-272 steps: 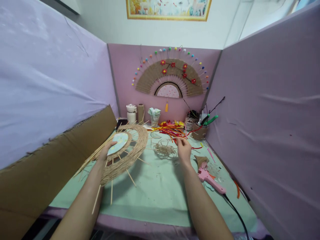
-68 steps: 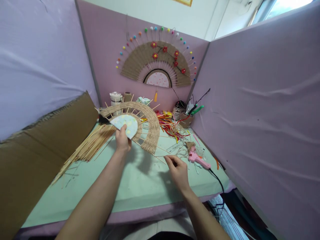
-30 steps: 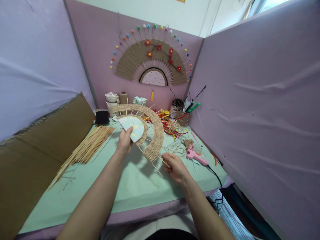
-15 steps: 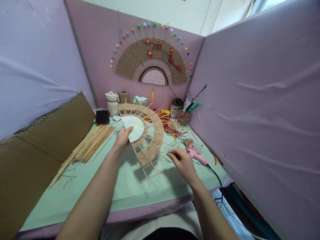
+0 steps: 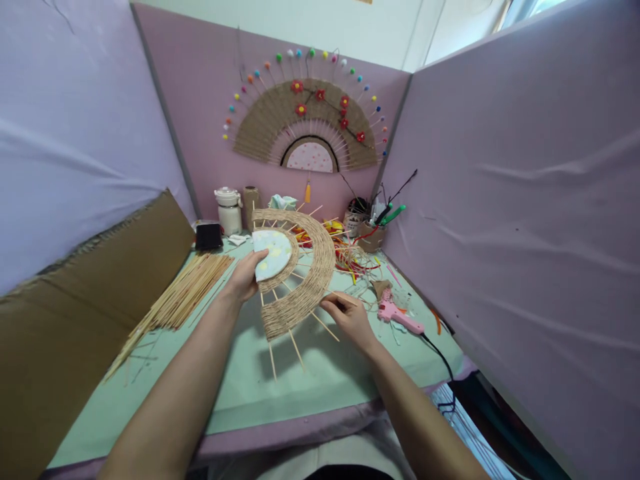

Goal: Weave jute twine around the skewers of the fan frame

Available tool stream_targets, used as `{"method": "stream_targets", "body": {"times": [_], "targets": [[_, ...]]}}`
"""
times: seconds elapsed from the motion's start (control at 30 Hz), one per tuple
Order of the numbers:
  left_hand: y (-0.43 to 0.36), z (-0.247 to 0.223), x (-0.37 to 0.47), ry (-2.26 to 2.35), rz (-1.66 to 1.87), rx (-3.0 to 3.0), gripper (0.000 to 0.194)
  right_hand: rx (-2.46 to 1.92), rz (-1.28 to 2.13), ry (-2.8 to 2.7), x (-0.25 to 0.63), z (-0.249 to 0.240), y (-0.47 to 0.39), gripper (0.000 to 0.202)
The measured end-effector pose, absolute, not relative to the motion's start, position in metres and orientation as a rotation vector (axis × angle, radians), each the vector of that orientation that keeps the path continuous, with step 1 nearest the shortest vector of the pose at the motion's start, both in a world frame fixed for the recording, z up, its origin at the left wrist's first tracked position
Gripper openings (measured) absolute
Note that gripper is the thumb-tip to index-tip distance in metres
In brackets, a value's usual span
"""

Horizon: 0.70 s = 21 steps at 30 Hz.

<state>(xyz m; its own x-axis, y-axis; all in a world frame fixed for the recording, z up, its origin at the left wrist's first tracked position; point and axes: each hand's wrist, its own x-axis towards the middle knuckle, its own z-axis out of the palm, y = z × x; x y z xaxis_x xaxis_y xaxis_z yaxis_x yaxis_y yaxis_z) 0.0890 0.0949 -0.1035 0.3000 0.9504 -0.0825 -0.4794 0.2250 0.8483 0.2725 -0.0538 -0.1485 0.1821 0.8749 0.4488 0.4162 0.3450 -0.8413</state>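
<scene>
A woven half-round fan point(image 5: 320, 267) of tan twine on thin wooden sticks is held tilted above the table. My left hand point(image 5: 246, 275) is closed on its pale blue, yellow-spotted centre piece point(image 5: 274, 253), thumb on top. Bare sticks point(image 5: 296, 350) poke out past the outer woven band. By the lower right edge of that band is my right hand point(image 5: 347, 319), fingers pinched together beside the sticks. Whatever lies between those fingertips is too small or hidden to make out.
Left lie a bundle of sticks point(image 5: 185, 287) and a cardboard sheet point(image 5: 100, 300). A pink glue gun point(image 5: 400, 315) with a black cord rests on the right. Behind are a white jar point(image 5: 229, 212), tangled coloured strands point(image 5: 353, 257) and a tool pot point(image 5: 371, 237). A finished fan point(image 5: 270, 117) hangs on the back panel.
My right hand has moved left, closer to the fan's outer band. The fan has turned clockwise slightly, its lower end swinging left. My left hand keeps its hold.
</scene>
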Motion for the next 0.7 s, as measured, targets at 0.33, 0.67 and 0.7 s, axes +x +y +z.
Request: {"method": "stream_targets", "body": {"times": [0.33,0.67,0.7], "targets": [[0.119,-0.114,0.039,0.781,1.111,0.785,0.023,-1.188,0.611,-1.648,0.277,-0.14,0.001,0.023],[0.127,-0.131,0.018,0.758,1.215,0.741,0.02,-1.253,0.368,-1.561,0.281,-0.165,-0.007,0.019],[0.126,-0.132,0.017,0.764,1.225,0.743,0.021,-1.247,0.355,-1.548,0.282,-0.165,-0.009,0.018]]}}
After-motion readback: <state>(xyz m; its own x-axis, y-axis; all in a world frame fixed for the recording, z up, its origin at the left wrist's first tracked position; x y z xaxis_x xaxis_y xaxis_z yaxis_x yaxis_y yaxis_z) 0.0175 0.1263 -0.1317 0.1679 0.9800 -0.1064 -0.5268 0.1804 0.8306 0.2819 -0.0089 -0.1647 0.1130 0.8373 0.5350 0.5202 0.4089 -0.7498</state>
